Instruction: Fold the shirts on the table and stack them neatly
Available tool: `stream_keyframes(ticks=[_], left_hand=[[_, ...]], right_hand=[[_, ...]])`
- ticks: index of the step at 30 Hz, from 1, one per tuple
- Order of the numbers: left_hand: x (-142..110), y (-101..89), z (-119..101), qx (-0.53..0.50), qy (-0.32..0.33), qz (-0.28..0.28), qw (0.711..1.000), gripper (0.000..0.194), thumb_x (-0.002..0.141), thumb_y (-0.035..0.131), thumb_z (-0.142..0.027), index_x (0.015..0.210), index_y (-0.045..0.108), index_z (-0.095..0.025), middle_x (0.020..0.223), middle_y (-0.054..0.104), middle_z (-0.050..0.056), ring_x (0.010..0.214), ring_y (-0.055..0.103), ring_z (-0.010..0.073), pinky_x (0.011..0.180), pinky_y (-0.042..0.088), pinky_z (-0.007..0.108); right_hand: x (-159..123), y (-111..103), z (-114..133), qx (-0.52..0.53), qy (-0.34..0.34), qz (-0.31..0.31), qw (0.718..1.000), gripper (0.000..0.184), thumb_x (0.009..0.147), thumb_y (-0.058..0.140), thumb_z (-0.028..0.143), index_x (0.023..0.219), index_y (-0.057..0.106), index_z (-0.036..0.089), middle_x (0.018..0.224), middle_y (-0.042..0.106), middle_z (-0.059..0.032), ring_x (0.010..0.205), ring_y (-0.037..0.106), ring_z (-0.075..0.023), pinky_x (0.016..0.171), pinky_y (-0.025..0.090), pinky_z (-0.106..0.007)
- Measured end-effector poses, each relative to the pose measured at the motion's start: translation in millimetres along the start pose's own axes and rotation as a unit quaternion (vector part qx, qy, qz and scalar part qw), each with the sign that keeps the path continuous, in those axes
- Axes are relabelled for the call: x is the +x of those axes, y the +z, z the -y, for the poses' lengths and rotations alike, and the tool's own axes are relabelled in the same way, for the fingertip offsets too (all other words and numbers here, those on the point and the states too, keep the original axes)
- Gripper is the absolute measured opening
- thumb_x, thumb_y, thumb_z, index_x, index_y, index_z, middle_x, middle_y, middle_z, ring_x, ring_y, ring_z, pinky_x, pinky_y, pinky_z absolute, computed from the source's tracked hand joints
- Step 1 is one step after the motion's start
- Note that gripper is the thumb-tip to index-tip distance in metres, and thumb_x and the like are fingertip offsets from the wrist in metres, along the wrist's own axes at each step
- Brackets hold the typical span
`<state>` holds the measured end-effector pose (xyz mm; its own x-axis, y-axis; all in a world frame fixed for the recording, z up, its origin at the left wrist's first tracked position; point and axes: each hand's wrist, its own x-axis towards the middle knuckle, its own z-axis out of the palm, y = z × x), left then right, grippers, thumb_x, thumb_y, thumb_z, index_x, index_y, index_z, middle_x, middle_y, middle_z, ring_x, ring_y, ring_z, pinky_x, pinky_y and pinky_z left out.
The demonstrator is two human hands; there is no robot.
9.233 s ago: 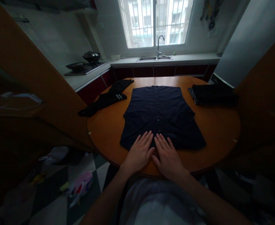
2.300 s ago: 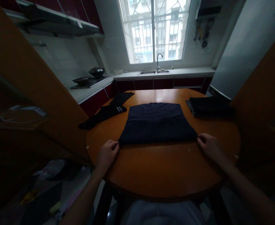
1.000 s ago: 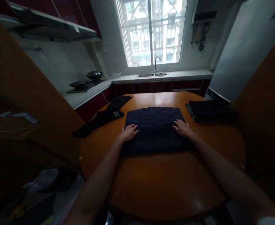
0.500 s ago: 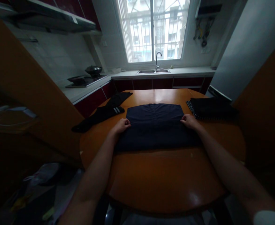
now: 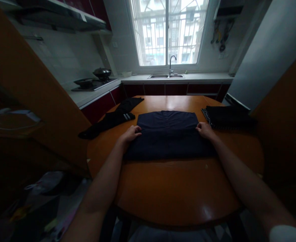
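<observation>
A dark navy shirt [image 5: 168, 134], folded once into a wide rectangle, lies on the round wooden table [image 5: 173, 188]. My left hand [image 5: 131, 133] is at the shirt's left edge with its fingers curled and pinching the cloth. My right hand [image 5: 205, 130] pinches the right edge in the same way. Both forearms reach across the table's near half.
A black garment with white stripes [image 5: 110, 118] hangs over the table's far left edge. A folded dark stack [image 5: 227, 117] sits at the far right. Beyond are a counter with sink [image 5: 166, 76], a stove with pans [image 5: 92, 82], and bags on the floor [image 5: 47, 188] at left.
The shirt was spread flat, then folded up from the hem. Over the last second my hands went from lying flat on top of it to gripping its left and right edges.
</observation>
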<state>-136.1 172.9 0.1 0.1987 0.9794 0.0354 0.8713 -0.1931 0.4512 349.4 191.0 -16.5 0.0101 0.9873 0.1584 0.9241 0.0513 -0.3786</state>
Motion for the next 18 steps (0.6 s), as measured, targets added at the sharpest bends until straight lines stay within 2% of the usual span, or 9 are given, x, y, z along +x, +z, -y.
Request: stream_keyframes(ticks=[2,4,8,13,18], left_hand=[[-0.9,0.8,-2.5,0.013,0.005,-0.006,1.000,0.032,0.080,0.068,-0.037,0.108,0.070,-0.022,0.102,0.060,0.006,0.100,0.061,0.0227,0.097,0.048,0.035],[-1.1,2.3,-6.6,0.023,0.011,0.001,1.000,0.027,0.082,0.065,-0.036,0.105,0.071,-0.023,0.103,0.059,0.006,0.103,0.060,0.0232,0.100,0.047,0.036],[-0.8,4.5,-14.2,0.045,0.017,0.011,0.999,0.021,0.084,0.063,-0.036,0.094,0.071,-0.020,0.103,0.061,0.008,0.103,0.059,0.0241,0.098,0.047,0.036],[-0.6,4.6,-18.2,0.019,0.046,0.009,0.999,0.023,0.083,0.064,-0.035,0.100,0.072,-0.020,0.104,0.064,0.007,0.101,0.062,0.0229,0.096,0.049,0.035],[0.8,8.4,-21.4,0.042,0.001,0.000,0.999,0.014,0.083,0.067,-0.032,0.086,0.072,-0.019,0.102,0.065,0.008,0.097,0.063,0.0232,0.092,0.049,0.033]], right_hand=[[-0.6,0.5,0.2,-0.001,0.002,-0.001,1.000,0.010,0.092,0.064,0.023,0.094,0.072,0.016,0.098,0.074,-0.0114,0.091,0.067,-0.0217,0.080,0.047,-0.030],[-0.9,1.0,0.0,-0.003,0.002,0.000,1.000,0.011,0.092,0.064,0.024,0.095,0.071,0.017,0.098,0.074,-0.0114,0.091,0.067,-0.0216,0.081,0.047,-0.030],[-0.3,1.9,-1.1,-0.012,0.003,0.000,1.000,0.011,0.093,0.063,0.024,0.096,0.071,0.016,0.100,0.074,-0.0120,0.093,0.067,-0.0220,0.081,0.046,-0.030],[0.5,2.3,-2.2,-0.004,0.001,0.003,1.000,0.011,0.093,0.064,0.024,0.097,0.070,0.016,0.100,0.074,-0.0113,0.093,0.067,-0.0217,0.081,0.046,-0.029],[0.2,2.3,-1.8,0.012,0.001,-0.003,1.000,0.009,0.092,0.065,0.023,0.093,0.070,0.016,0.098,0.074,-0.0113,0.090,0.067,-0.0213,0.080,0.046,-0.029]])
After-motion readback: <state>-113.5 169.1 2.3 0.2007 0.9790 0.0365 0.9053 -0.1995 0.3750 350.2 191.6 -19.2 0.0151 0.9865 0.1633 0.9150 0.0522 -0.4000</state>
